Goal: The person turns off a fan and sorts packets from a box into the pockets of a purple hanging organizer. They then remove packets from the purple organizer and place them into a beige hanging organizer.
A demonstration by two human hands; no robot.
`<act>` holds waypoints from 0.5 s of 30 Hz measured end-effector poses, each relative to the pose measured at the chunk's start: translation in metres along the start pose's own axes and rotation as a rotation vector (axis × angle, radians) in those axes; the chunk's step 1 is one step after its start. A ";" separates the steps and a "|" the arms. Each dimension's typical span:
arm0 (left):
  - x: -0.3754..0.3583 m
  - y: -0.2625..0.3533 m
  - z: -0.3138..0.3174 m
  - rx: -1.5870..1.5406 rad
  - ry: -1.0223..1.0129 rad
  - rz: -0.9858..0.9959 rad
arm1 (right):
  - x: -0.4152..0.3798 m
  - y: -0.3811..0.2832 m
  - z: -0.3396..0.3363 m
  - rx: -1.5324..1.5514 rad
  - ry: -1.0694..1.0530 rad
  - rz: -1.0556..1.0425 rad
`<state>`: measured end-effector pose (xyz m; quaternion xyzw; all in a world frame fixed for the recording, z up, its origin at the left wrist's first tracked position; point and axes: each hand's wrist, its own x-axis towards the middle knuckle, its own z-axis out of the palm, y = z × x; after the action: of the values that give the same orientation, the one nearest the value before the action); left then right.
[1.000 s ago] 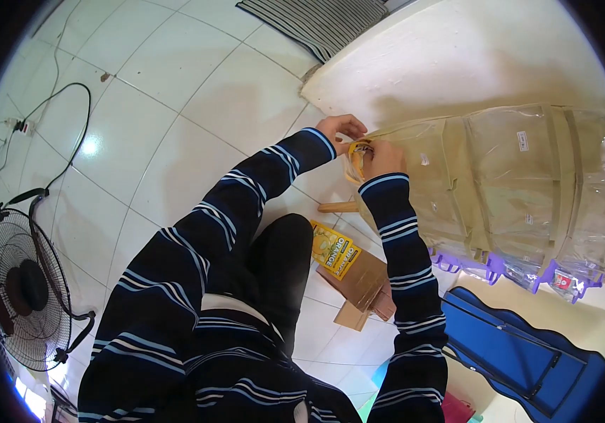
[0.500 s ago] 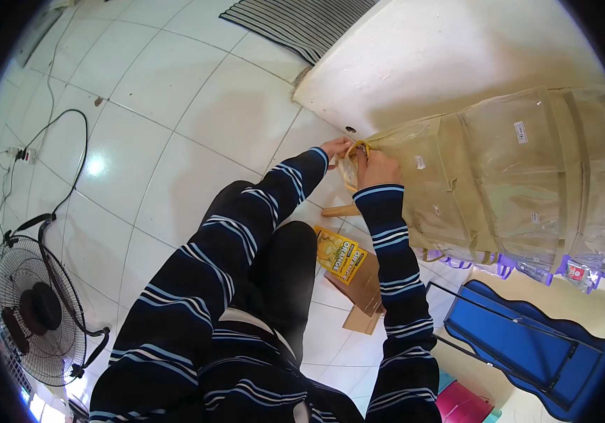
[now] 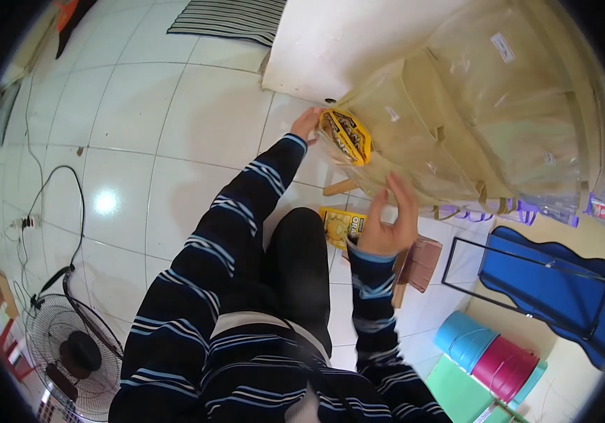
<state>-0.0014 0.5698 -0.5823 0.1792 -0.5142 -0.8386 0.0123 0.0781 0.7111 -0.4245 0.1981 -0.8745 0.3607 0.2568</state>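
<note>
A beige hanging organizer with clear plastic pockets stretches along the wall. In its end pocket sit yellow packets with dark lettering, standing on edge. My left hand is at the outer rim of that pocket, fingers closed on the clear plastic beside the packets. My right hand is held below the organizer, empty, its fingers apart and slightly blurred. Partly behind it, a yellow packet printed with oranges lies low by my knee.
Brown cardboard and a wooden leg are near my right arm. A blue folding table leans at the right, above blue and pink buckets. A fan stands at lower left; a striped mat lies ahead.
My right hand has left the pocket and drawn back toward me, opening. The yellow packets now show plainly inside the pocket. My left hand stays at its rim; the view has shifted.
</note>
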 end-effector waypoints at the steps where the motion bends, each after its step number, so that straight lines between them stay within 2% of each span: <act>1: -0.002 0.002 -0.003 0.037 0.016 0.059 | -0.030 0.023 -0.001 0.062 -0.022 0.199; 2: -0.004 0.006 -0.006 0.075 0.035 0.117 | -0.068 0.053 0.005 0.123 -0.043 0.401; 3: -0.015 0.021 -0.003 0.045 0.043 0.095 | -0.102 0.077 0.012 0.028 -0.116 0.494; 4: -0.027 0.033 0.004 0.059 0.026 0.254 | -0.131 0.094 0.018 -0.069 -0.189 0.588; 5: -0.037 0.045 0.012 0.066 0.006 0.419 | -0.154 0.114 0.023 -0.288 -0.181 0.504; 6: -0.044 0.052 0.017 0.208 0.027 0.509 | -0.174 0.131 0.028 -0.514 -0.159 0.429; 7: -0.051 0.058 0.019 0.353 0.050 0.596 | -0.195 0.141 0.030 -0.593 -0.136 0.469; 8: -0.054 0.065 0.020 0.361 0.031 0.590 | -0.210 0.146 0.034 -0.604 -0.107 0.558; 10: -0.057 0.077 0.024 0.817 -0.022 0.823 | -0.239 0.156 0.044 -0.375 -0.053 1.000; 11: -0.057 0.079 0.028 0.820 -0.038 0.821 | -0.250 0.163 0.048 -0.195 0.017 1.248; 13: -0.051 0.086 0.032 1.031 -0.117 0.911 | -0.265 0.187 0.057 0.245 0.218 1.682; 14: -0.047 0.091 0.034 1.043 -0.108 0.915 | -0.272 0.198 0.059 0.436 0.287 1.822; 15: -0.044 0.094 0.037 1.137 -0.188 0.917 | -0.274 0.207 0.060 0.581 0.325 1.888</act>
<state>0.0133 0.5662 -0.4731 -0.1478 -0.8919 -0.3647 0.2228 0.1657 0.8483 -0.7324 -0.5741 -0.5058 0.6392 -0.0769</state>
